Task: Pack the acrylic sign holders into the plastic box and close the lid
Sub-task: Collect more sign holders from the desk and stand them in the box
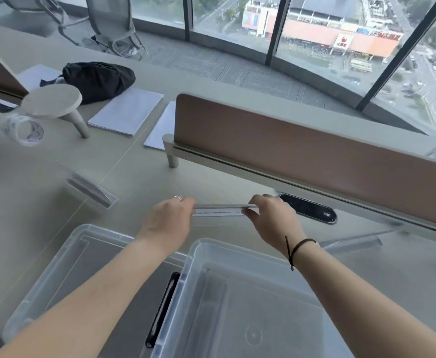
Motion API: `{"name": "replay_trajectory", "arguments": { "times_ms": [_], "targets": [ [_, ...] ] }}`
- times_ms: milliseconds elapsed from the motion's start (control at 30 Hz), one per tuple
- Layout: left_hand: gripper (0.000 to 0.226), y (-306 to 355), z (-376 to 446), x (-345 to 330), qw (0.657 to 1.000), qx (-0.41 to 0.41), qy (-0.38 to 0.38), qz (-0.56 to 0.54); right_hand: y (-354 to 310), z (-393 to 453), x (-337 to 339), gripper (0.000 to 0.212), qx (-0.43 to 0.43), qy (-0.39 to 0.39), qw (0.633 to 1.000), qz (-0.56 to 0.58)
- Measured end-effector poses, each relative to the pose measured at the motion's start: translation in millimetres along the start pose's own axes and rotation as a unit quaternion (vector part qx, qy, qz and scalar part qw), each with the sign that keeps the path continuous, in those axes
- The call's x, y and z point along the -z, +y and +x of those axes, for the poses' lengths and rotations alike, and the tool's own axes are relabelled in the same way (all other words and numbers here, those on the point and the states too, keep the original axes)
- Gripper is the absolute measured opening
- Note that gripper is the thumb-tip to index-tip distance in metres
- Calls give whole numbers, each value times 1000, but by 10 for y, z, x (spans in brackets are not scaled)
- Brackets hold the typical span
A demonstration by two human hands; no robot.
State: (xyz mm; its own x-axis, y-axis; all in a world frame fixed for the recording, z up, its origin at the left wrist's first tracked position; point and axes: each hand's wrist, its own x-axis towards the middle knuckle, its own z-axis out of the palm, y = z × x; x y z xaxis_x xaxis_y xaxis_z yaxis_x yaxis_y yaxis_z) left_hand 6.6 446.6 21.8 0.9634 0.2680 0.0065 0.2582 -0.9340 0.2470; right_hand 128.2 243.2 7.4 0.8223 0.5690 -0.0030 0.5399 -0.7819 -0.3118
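Both hands hold one clear acrylic sign holder (pixel 220 210) by its ends, just beyond the far rim of the open plastic box (pixel 240 250). My left hand (pixel 169 222) grips its left end and my right hand (pixel 272 219) grips its right end. One acrylic holder (pixel 213 290) seems to lie inside the box at its left side. The clear lid (pixel 64 259) lies flat on the desk to the left of the box. A second sign holder (pixel 90 188) stands on the desk to the left, and a third (pixel 353 242) lies to the right.
A brown desk divider (pixel 302 146) runs across behind my hands, with a black cable grommet (pixel 307 208) below it. A tape roll (pixel 23 129), white paper stacks (pixel 126 111), a black bag (pixel 98 80) and a round stand (pixel 54 102) sit at the far left. Windows lie beyond.
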Motion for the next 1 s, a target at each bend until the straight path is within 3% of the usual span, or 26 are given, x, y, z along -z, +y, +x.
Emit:
{"name": "replay_trajectory", "arguments": {
  "times_ms": [167,400,533,800,1000],
  "targets": [
    [12,454,-507,343,997,-29,71,23,139,-442,475,31,60,58,996,9],
    [8,1096,-1246,565,993,-25,116,16,317,-1089,976,30,117,95,988,20],
    [15,1357,-1624,539,999,-6,31,-11,485,-1445,1049,34,144,65,987,-5],
    [38,1525,-2015,-76,981,13,-194,-10,730,-1868,528,29,113,-96,987,-55],
    [38,1517,-2110,-608,959,52,-277,-19,793,-1900,20,32,70,-189,978,-57]
  ]
}}
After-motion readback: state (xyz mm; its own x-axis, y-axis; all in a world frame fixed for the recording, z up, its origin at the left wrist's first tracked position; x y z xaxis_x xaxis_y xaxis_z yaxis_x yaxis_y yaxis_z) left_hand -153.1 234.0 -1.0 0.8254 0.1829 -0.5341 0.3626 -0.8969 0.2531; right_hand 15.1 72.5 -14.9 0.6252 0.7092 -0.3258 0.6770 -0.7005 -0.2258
